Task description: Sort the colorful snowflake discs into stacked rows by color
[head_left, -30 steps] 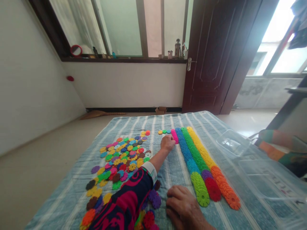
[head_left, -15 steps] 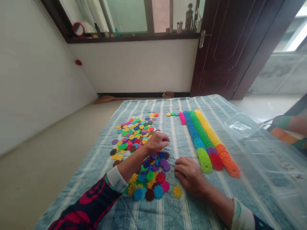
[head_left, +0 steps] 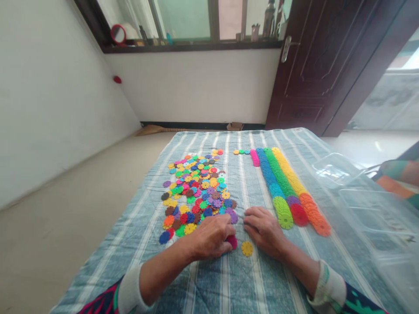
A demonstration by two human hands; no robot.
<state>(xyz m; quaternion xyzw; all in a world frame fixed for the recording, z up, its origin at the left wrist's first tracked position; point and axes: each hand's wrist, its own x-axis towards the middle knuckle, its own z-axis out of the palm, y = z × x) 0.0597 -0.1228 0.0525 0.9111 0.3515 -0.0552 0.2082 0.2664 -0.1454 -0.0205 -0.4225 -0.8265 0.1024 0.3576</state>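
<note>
A spread of loose notched plastic discs in many colours lies on the striped cloth. At its near edge, my left hand has thumb and fingers closed around a pink disc. Just right of that hand a single yellow disc lies flat. My right hand rests on the cloth with slightly bent fingers pointing left; nothing shows in it, and its palm side is hidden. Beyond it run overlapping rows of discs sorted by colour, with lime green, red and orange at the near ends.
Clear plastic containers stand at the right side of the cloth-covered surface. A short line of small discs leads to a pink stack at the far end. A dark door and a window sill are behind.
My left hand has moved from above the middle of the loose discs toward me and closed on a pink disc. My right hand stays in place on the cloth. The view has shifted slightly.
</note>
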